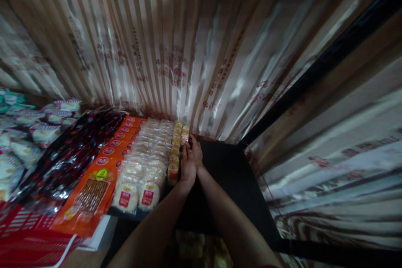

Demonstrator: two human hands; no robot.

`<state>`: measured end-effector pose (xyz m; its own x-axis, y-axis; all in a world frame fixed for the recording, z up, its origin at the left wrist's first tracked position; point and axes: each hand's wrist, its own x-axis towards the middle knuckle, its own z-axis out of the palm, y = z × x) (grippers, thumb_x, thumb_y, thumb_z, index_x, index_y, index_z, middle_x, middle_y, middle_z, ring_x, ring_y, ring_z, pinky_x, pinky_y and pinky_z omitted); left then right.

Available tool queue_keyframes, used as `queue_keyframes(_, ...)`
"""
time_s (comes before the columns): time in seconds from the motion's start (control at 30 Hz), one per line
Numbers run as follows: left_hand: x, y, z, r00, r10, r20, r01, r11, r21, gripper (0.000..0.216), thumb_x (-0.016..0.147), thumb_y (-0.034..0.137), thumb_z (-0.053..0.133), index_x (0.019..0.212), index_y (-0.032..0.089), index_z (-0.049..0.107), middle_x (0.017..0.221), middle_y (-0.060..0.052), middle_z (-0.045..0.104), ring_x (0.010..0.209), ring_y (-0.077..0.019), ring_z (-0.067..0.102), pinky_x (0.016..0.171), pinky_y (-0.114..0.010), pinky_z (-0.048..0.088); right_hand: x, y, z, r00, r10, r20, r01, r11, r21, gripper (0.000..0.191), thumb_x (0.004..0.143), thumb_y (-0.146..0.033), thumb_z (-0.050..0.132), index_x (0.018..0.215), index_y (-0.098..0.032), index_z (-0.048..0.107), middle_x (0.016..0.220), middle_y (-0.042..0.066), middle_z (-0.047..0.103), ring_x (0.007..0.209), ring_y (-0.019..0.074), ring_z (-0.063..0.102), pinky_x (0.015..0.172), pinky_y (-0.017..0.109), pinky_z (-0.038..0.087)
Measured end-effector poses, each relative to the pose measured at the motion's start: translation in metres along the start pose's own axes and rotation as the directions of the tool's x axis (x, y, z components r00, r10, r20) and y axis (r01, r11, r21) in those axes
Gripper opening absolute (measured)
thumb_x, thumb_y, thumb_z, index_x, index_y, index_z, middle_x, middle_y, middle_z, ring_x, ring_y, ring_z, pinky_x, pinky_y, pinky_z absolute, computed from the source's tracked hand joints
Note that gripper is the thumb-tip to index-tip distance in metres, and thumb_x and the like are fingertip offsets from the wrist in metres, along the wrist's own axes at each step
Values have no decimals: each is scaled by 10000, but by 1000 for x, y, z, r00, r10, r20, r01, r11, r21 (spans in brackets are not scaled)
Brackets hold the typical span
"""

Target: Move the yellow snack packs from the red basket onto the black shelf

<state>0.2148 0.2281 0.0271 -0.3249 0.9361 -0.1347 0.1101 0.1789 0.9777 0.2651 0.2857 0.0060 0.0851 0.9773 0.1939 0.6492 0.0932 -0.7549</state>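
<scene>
Head view, frame centre: left hand and right hand lie together beside yellow packs; whether pinching, I cannot tell.

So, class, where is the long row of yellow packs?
In the head view, the yellow row lies slightly below centre, with clear-wrapped white packs left and the hands right.

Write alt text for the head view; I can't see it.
A person's left hand and right hand are close together beside small yellow packs on a black shelf. To their left are clear-wrapped pale rounds, orange packets and dark shiny packets; printed, pleated sheeting hangs behind.
</scene>
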Motion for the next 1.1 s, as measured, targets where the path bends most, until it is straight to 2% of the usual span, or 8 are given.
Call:
queue_keyframes(0.13,-16,-1,-2,1000,22,-19,-21,999,48,376,904,243,360,1246,184,504,1355,-88,488,1271,-181,427,1085,-314,314,-23,5,-4,997,-2,-72,5,999,40,425,783,-225,474,1199,-175,545,1092,99,590,985,205,549,902,349,450)
queue_keyframes(0.27,-42,-7,-8,997,77,-23,-72,983,167,332,894,189,346,1126,151,580,1274,-118,552,1217,-194,481,1063,-324,335,-67,5,-19,996,13,-93,-6,998,70,410,772,-228,465,1160,-152,572,1103,113,594,944,203,572,876,347,466)
queue_keyframes(0.47,-98,-23,-25,973,199,113,-224,933,281,274,863,181,372,956,170,630,986,-78,649,967,-173,590,916,-310,447,-150,7,-47,993,16,-121,-3,995,102,368,784,-235,439,1096,-143,609,1054,119,623,950,207,582,864,349,472)
queue_keyframes(0.7,-173,-41,-53,862,392,321,-471,854,221,297,876,192,330,946,151,616,956,-84,618,917,-157,568,870,-283,457,-235,18,-74,987,-53,-152,70,992,107,314,821,-252,418,1052,-177,617,1041,100,635,959,196,581,893,367,463)
queue_keyframes(0.83,-204,-53,-71,773,427,470,-557,811,179,309,878,189,317,982,164,608,1009,-80,617,958,-154,561,909,-285,440,-279,26,-86,986,17,-166,-19,1000,-12,300,864,-295,377,975,-178,631,962,100,664,903,202,604,860,369,472)
queue_keyframes(0.93,-220,-66,-74,730,324,602,-546,807,227,315,862,176,336,1047,179,591,1082,-77,612,1019,-156,554,944,-281,418,-304,38,-91,987,98,-128,-116,984,-137,309,866,-284,364,975,-160,625,968,117,667,933,217,607,857,358,469)
queue_keyframes(1.03,-232,-81,-69,752,59,657,-434,794,426,324,833,150,344,1044,158,589,1100,-101,616,1039,-181,559,951,-304,409,-318,52,-95,977,203,-61,-212,923,-322,335,826,-231,412,1082,-115,595,1101,166,623,1062,254,564,888,357,448)
queue_keyframes(1.1,-237,-91,-65,736,-92,670,-383,760,525,346,824,149,350,1095,147,565,1137,-112,610,1056,-191,560,957,-312,397,-323,59,-97,955,297,-1,-271,870,-412,389,816,-204,423,1170,-105,552,1176,178,587,1101,265,549,888,353,445)
